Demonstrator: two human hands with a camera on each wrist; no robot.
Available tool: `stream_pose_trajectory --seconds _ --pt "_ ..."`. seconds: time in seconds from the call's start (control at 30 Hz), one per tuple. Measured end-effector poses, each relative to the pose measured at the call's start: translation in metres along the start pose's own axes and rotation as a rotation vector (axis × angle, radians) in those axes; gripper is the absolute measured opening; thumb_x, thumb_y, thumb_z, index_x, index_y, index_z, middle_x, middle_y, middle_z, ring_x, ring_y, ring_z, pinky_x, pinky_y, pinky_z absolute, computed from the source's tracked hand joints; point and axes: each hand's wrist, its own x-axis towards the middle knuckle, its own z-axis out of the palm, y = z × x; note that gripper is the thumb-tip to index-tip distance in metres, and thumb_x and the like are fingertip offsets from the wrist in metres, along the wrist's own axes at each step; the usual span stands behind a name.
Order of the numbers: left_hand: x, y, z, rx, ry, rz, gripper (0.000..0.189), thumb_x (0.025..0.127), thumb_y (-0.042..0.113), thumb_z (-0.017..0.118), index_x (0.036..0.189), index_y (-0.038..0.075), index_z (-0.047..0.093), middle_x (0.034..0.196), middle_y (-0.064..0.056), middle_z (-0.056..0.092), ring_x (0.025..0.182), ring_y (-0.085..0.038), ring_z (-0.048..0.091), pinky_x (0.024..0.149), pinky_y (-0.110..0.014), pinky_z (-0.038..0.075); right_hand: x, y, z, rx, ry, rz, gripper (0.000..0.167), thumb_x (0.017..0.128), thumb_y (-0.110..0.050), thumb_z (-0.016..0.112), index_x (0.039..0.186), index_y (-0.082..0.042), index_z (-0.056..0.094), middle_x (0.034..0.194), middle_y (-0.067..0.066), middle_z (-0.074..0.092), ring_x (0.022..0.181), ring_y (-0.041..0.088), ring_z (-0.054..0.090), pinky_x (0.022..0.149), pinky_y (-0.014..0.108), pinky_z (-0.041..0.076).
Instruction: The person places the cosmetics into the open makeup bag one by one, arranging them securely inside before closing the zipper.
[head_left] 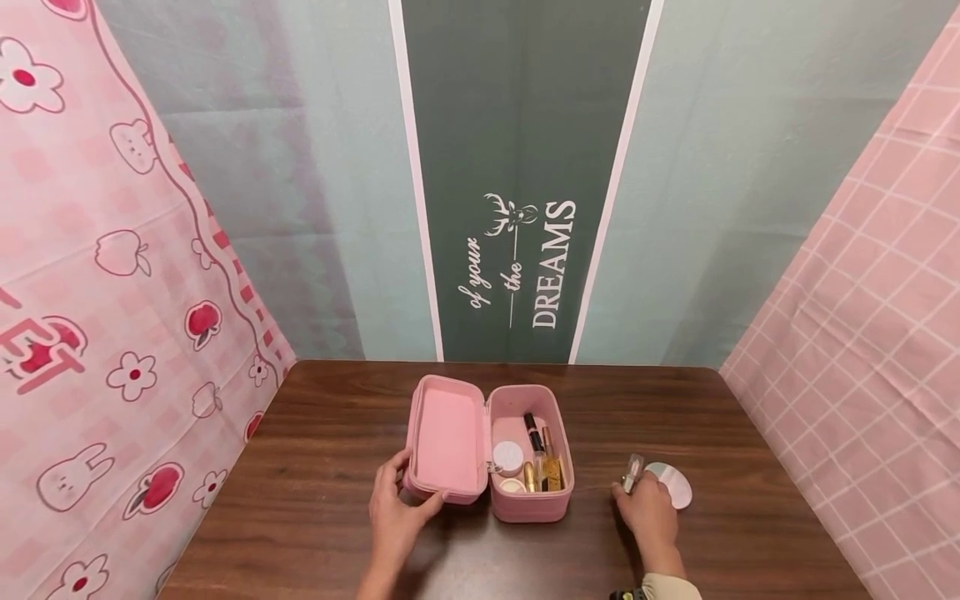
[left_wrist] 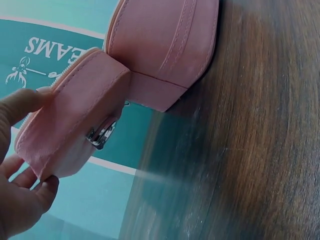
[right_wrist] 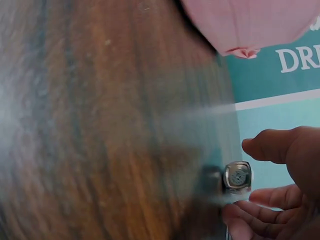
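Note:
A pink zip-up cosmetic case (head_left: 532, 507) stands on the table with its lid swung out to the left. My left hand (head_left: 396, 508) grips that lid (left_wrist: 80, 110) by its outer end, thumb on one edge and fingertips at the other. To the right of the case my right hand (head_left: 651, 504) is at a small clear bottle (head_left: 634, 471). In the right wrist view the bottle's squarish metallic end (right_wrist: 237, 176) lies between thumb and fingers, with a gap to the thumb. A round, flat pink-and-green piece (head_left: 678, 487) lies beside that hand.
Inside the case are a white round jar (head_left: 507, 457), a black tube (head_left: 532, 429), a gold tube (head_left: 530, 477) and a gold patterned item (head_left: 552, 473). The dark wooden table (head_left: 322, 467) meets printed cloths at the back and both sides.

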Motion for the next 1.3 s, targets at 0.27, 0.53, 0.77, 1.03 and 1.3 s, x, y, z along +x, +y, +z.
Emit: stream_pose_trajectory --seconds 0.27,0.53,0.77,1.03,1.3 --pt "0.001 -0.002 -0.004 -0.032 -0.02 0.052 0.075 0.05 -0.003 0.087 0.118 -0.003 0.056 0.11 -0.009 0.055 0.092 -0.021 0.056 0.081 -0.015 0.042 0.008 -0.004 0.006 0.003 0.027 -0.01 0.04 0.077 -0.018 0.067 0.085 0.014 0.045 0.076 0.038 0.053 0.076 0.057 0.053 0.063 0.058 0.041" --pt "0.001 -0.004 -0.006 -0.029 -0.026 0.077 0.074 0.051 -0.004 0.084 0.119 -0.004 0.055 0.11 -0.01 0.055 0.091 -0.024 0.057 0.079 -0.016 0.043 0.013 -0.003 0.008 0.003 -0.004 0.013 0.031 0.072 -0.015 0.066 0.075 0.01 0.048 0.072 0.035 0.054 0.072 0.055 0.053 0.063 0.057 0.041" --pt "0.002 -0.005 -0.008 -0.027 -0.017 0.101 0.07 0.054 -0.003 0.083 0.118 -0.004 0.055 0.11 -0.01 0.055 0.092 -0.019 0.056 0.078 -0.016 0.043 0.014 -0.005 0.003 0.025 -0.022 0.011 0.02 0.074 -0.018 0.064 0.068 0.0 0.057 0.066 0.019 0.058 0.065 0.042 0.055 0.06 0.053 0.041" --pt "0.003 -0.005 -0.009 -0.01 -0.025 0.065 0.069 0.056 -0.002 0.083 0.119 -0.002 0.056 0.11 -0.008 0.055 0.091 -0.018 0.056 0.077 -0.021 0.045 0.006 -0.019 -0.009 0.072 0.017 -0.012 0.025 0.075 -0.018 0.063 0.084 0.005 0.063 0.074 0.017 0.063 0.07 0.045 0.056 0.063 0.053 0.041" --pt "0.004 -0.003 -0.009 0.016 -0.071 0.047 0.068 0.058 0.002 0.084 0.119 -0.001 0.055 0.108 -0.009 0.054 0.088 -0.02 0.057 0.076 -0.032 0.049 0.002 -0.033 -0.037 0.053 -0.23 0.112 0.027 0.081 -0.028 0.059 0.09 -0.004 0.068 0.095 0.025 0.061 0.081 0.041 0.057 0.057 0.052 0.043"
